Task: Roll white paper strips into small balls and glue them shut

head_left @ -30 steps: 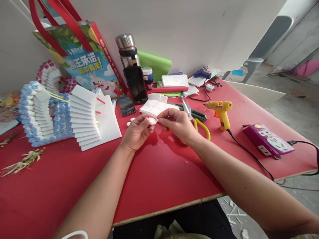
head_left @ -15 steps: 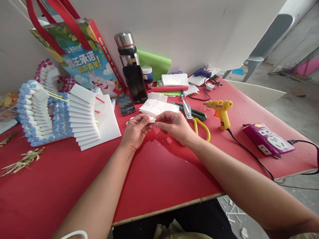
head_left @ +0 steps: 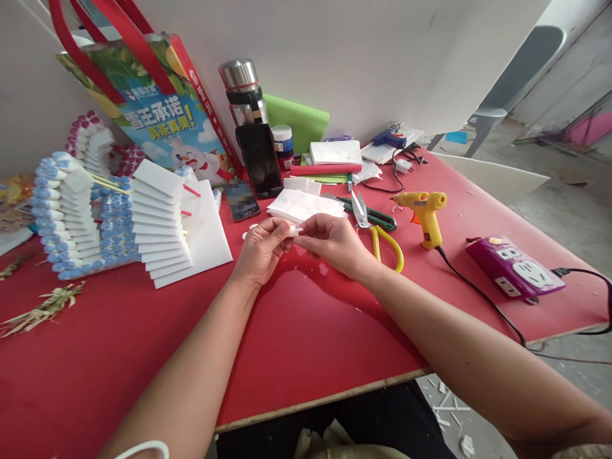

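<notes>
Between the fingertips of both hands is a small white rolled piece [head_left: 294, 231], perhaps paper or tissue; most of it is covered by the fingers. My left hand [head_left: 262, 250] pinches it from the left, and my right hand [head_left: 331, 241] pinches its other end. Just behind the hands lies a stack of white sheets [head_left: 306, 205]. Scissors with yellow handles [head_left: 388, 245] lie right beside my right hand. To the left stands a model of white steps [head_left: 160, 223] with blue-and-white rolled pieces [head_left: 117, 220].
A yellow glue gun [head_left: 425, 210] and a purple power socket [head_left: 514, 264] with cords are on the right of the red table [head_left: 325, 357]. A phone [head_left: 258, 159], a steel flask [head_left: 241, 92] and a printed bag [head_left: 162, 121] stand at the back. Dried stems [head_left: 45, 309] lie at left.
The fingertips have shifted slightly around the small white piece, and its end now shows as a narrow tip above the right fingers. Little else has moved.
</notes>
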